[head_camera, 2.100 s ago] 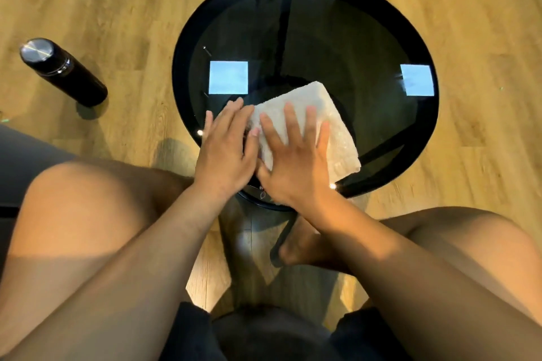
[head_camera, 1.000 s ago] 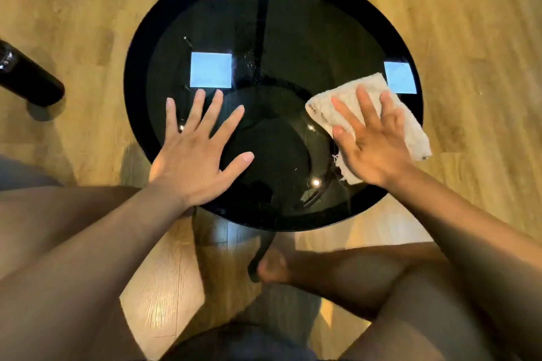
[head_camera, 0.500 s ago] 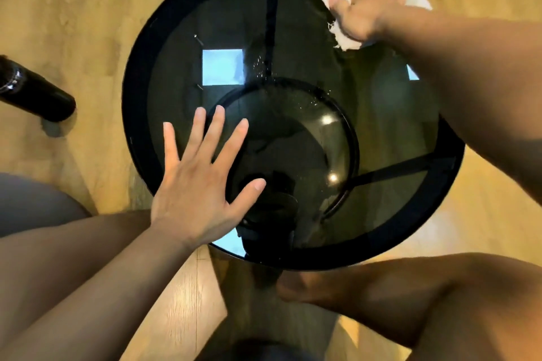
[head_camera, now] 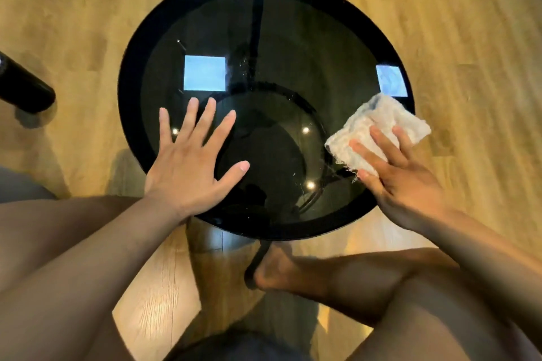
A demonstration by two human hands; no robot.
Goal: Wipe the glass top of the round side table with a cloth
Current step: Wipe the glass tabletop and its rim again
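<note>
Cloth (head_camera: 381, 117) overhangs the table (head_camera: 129, 97) rim under the flat right hand (head_camera: 404, 184) and might slip off; open left hand (head_camera: 184, 173) probably smudges the glass (head_camera: 293, 38).

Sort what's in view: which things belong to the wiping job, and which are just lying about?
In the job:
white cloth, pressed under the right hand
glass top of the round side table
left hand, flat on the glass

Lying about:
black bottle on the wooden floor
</note>
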